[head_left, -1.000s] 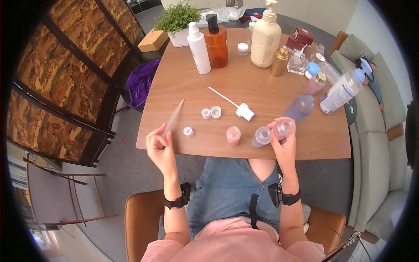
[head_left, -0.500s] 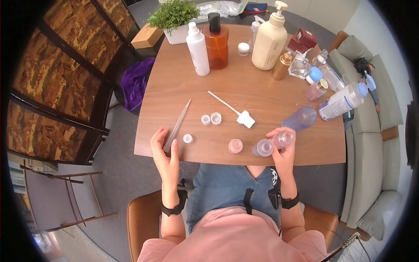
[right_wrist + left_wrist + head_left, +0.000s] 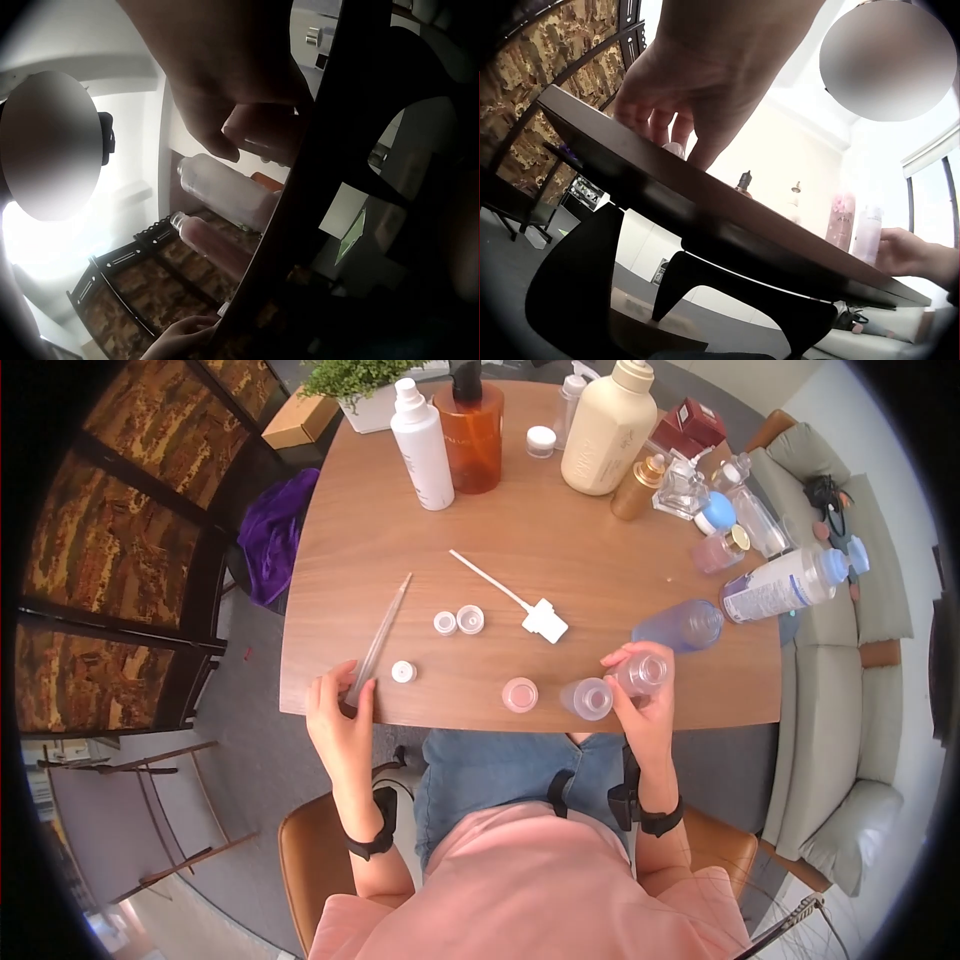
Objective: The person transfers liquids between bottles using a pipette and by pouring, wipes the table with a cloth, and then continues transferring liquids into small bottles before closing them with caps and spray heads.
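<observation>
My left hand (image 3: 340, 705) is at the table's near left edge, thumb and fingers pinching the near end of a long clear pipette (image 3: 378, 638) that lies flat on the wood. In the left wrist view the left hand's fingers (image 3: 660, 112) reach over the table edge (image 3: 705, 210). My right hand (image 3: 642, 695) grips a small clear bottle (image 3: 645, 672) upright near the front edge. Beside it stand a second clear bottle (image 3: 588, 698) and a pink bottle (image 3: 520, 694). In the right wrist view the right hand's fingers (image 3: 217, 97) wrap the held bottle (image 3: 266, 135).
Three small caps (image 3: 403, 671) (image 3: 445, 622) (image 3: 469, 619) and a white pump with its tube (image 3: 540, 620) lie mid-table. A blue bottle (image 3: 680, 625) lies on its side. Tall bottles (image 3: 420, 430) and perfume bottles (image 3: 685, 490) crowd the far edge. A sofa (image 3: 850, 690) is at right.
My left hand has brought the pipette down from the air and laid it on the table. The right hand keeps its hold on the small bottle. The head view has shifted.
</observation>
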`<state>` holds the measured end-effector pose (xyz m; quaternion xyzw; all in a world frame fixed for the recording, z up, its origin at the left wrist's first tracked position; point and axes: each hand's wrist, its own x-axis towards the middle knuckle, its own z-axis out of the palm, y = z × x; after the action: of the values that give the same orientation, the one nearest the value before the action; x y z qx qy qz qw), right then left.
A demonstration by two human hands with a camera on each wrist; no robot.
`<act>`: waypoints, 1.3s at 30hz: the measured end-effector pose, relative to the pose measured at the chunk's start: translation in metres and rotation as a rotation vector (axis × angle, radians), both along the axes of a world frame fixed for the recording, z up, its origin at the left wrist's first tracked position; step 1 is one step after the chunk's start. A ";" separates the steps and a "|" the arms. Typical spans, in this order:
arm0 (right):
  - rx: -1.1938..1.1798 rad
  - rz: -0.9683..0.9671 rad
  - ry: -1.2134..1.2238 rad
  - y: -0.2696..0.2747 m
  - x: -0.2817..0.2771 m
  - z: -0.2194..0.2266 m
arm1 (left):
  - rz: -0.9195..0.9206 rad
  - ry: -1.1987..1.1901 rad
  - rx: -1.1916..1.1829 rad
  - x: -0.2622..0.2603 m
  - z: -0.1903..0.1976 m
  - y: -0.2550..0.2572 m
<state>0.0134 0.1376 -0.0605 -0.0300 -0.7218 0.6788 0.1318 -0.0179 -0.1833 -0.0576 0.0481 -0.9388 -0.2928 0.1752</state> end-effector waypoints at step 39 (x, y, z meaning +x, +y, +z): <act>0.273 -0.094 0.142 0.025 0.055 0.040 | -0.337 0.306 0.447 0.059 0.083 0.054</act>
<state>0.0687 0.1626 -0.0204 0.0024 -0.7940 0.5679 0.2170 0.0409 -0.1290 0.0250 -0.1155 -0.8088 -0.5204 0.2483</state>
